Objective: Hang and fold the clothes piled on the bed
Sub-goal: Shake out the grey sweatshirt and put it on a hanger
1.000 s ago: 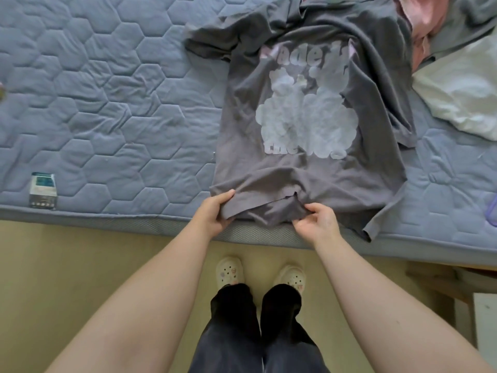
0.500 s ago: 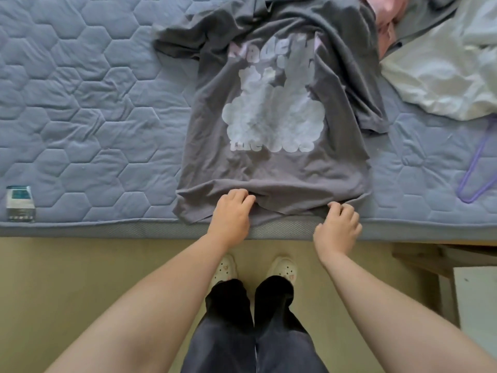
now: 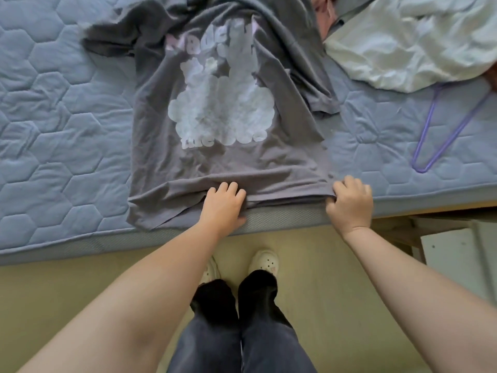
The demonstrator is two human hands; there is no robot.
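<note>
Two bare hands meet the bottom hem of a grey T-shirt [image 3: 223, 168] spread on the bed [image 3: 61, 125] in the head view, the only one. The shirt lies flat on the blue quilted mattress cover with its hem at the near edge of the bed and its collar end away from the person, a pale cloud-like print with blurred lettering facing up. Its left sleeve spreads out to the far left; the right side is folded in over the body in loose creases. The left hand [image 3: 224, 205] rests on the hem near the middle, fingers curled down onto the cloth; whether it grips or only presses cannot be told. The right hand [image 3: 351, 203] is at the shirt's near right corner, fingers curled over and bunching the hem in a grasp. The near left corner of the shirt lies loose, slightly past the mattress top.

Beyond the shirt on the right lies a crumpled white garment [image 3: 403, 41], with a bit of pink cloth [image 3: 321, 14] between them at the top. A purple wire hanger [image 3: 441, 130] lies on the bed to the right, partly under the white garment. Below, the person's dark trousers and white clogs [image 3: 265, 262] stand on a yellowish floor [image 3: 80, 286]
</note>
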